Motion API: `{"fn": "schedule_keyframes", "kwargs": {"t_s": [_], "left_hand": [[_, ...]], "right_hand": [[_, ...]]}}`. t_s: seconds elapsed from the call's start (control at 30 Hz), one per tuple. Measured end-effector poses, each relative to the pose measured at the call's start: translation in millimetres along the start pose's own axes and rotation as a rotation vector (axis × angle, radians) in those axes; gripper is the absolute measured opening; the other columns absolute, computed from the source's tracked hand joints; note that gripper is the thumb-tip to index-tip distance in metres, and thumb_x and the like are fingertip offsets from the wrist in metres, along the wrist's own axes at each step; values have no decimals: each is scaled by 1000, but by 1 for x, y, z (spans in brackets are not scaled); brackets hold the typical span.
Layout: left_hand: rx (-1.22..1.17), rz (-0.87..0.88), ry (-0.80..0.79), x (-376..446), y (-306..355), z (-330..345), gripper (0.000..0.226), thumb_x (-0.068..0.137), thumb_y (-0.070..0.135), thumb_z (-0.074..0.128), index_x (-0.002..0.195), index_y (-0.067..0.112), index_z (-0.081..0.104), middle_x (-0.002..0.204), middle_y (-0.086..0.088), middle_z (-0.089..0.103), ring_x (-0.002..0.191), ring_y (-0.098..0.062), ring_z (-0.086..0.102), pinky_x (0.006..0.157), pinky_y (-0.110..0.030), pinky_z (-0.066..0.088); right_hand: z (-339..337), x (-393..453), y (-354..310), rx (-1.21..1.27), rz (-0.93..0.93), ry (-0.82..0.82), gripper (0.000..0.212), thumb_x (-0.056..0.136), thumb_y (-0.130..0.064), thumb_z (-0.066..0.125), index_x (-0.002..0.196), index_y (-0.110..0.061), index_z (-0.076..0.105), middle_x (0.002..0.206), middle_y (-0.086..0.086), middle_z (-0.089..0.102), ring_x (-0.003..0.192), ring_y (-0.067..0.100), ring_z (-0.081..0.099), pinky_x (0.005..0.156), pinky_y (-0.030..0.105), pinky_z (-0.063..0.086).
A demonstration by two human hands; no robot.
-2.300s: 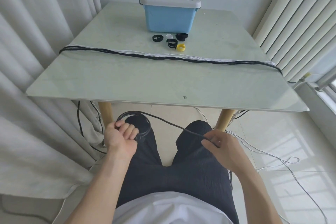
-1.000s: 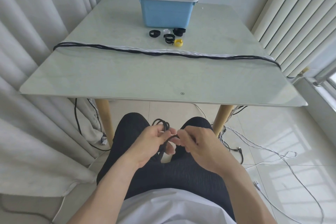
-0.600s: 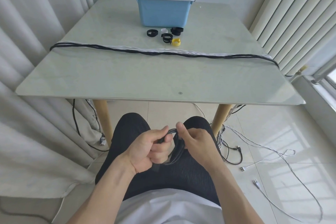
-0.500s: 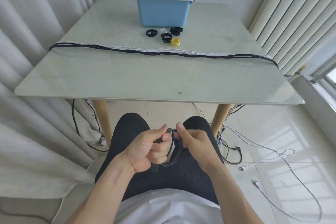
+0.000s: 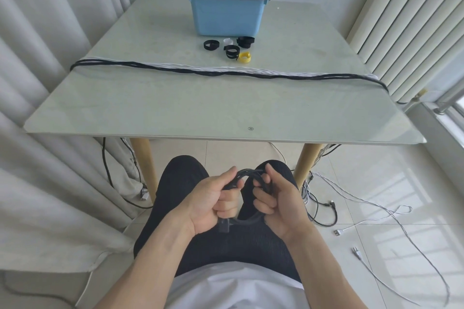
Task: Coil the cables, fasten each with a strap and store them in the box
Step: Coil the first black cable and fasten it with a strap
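Note:
Over my lap, below the table's front edge, I hold a small coil of black cable [image 5: 247, 173]. My left hand [image 5: 213, 202] grips its left side, and my right hand [image 5: 277, 204] grips its right side. A black plug sticks out under my left hand. On the table a bundle of black and white cables [image 5: 226, 72] lies stretched from left to right. Several rolled straps sit behind it: black straps [image 5: 211, 45] and a yellow strap [image 5: 244, 56]. The blue box [image 5: 227, 16] with a closed white lid stands at the back.
The glass table [image 5: 175, 113] stands on wooden legs [image 5: 144, 165]. Loose white and black cables [image 5: 351, 211] trail over the tiled floor at the right. Curtains [image 5: 37, 83] hang at the left, and a slatted blind [image 5: 411, 20] hangs at the right.
My hands came together from wide apart, gathering the black cable into a small coil over my lap. In the last half second both hands closed more firmly round the coil.

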State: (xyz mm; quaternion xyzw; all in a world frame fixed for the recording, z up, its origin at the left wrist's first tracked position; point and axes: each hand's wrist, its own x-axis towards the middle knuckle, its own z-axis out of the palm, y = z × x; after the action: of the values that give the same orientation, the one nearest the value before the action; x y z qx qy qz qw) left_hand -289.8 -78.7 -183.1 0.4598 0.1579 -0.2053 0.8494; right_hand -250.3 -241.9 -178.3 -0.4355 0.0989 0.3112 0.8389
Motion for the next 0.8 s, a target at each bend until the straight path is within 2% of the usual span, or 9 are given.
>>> {"fn": "schedule_keyframes", "kwargs": {"t_s": [0.1, 0.27, 0.33, 0.4, 0.47, 0.53, 0.63, 0.73, 0.8], "left_hand": [[-5, -23, -87, 3, 7, -1, 34, 99, 39, 48, 81, 11, 53, 61, 1, 19, 45, -10, 23, 45, -23, 26], [-56, -70, -199, 6, 15, -10, 25, 96, 29, 51, 83, 9, 61, 67, -1, 39, 55, -18, 38, 57, -30, 39], [-106, -105, -206, 7, 18, -8, 22, 92, 25, 49, 80, 10, 61, 61, 2, 34, 48, -13, 30, 49, -26, 31], [-97, -110, -160, 6, 22, -1, 23, 87, 24, 46, 68, 15, 55, 55, 6, 21, 44, -10, 16, 44, -24, 16], [-39, -83, -99, 4, 29, 7, 24, 82, 27, 42, 59, 20, 46, 54, 7, 13, 43, -11, 9, 45, -26, 9], [-31, -29, -88, 0, 39, 16, 26, 82, 29, 40, 57, 22, 39, 52, 8, 12, 44, -11, 7, 44, -26, 8], [-97, 45, -109, -3, 59, 29, 30, 86, 30, 36, 57, 24, 37, 52, 9, 10, 43, -11, 5, 42, -24, 10], [-211, 149, -108, -3, 77, 51, 34, 88, 29, 35, 55, 24, 40, 52, 9, 9, 42, -12, 5, 42, -24, 9], [-290, 241, -47, 5, 89, 65, 32, 86, 28, 38, 55, 24, 40, 53, 9, 7, 42, -11, 4, 41, -24, 8]], "right_hand": [[4, 3, -7, 3, 3, 51, 37, 100, -27, 50, 67, -13, 48, 62, 1, 48, 37, 5, 21, 37, 19, 9], [14, 11, -22, -326, -70, 155, 41, 105, -25, 45, 66, -13, 41, 57, 5, 43, 37, 10, 17, 40, 20, 9], [18, 12, -23, -455, -72, 153, 40, 107, -28, 41, 70, -13, 38, 51, 3, 40, 38, 11, 17, 40, 19, 12], [22, 12, -24, -546, -79, 113, 37, 107, -32, 41, 77, -10, 41, 53, 7, 41, 38, 13, 20, 40, 19, 19], [25, 9, -31, -600, -105, 53, 29, 106, -31, 44, 91, -7, 47, 59, 11, 44, 39, 16, 26, 40, 23, 27], [26, 5, -47, -615, -134, -67, 27, 106, -28, 46, 102, -2, 53, 62, 12, 50, 41, 19, 34, 43, 29, 35], [28, 0, -78, -517, -118, -310, 33, 101, -27, 52, 104, 5, 59, 62, 13, 54, 42, 21, 42, 45, 30, 41], [29, 6, -108, -397, -53, -493, 28, 94, -26, 56, 101, 0, 65, 62, 13, 58, 40, 20, 51, 45, 28, 47], [28, 15, -129, -412, -42, -561, 32, 92, -28, 55, 101, 0, 68, 68, 14, 65, 49, 25, 62, 53, 32, 54]]}}
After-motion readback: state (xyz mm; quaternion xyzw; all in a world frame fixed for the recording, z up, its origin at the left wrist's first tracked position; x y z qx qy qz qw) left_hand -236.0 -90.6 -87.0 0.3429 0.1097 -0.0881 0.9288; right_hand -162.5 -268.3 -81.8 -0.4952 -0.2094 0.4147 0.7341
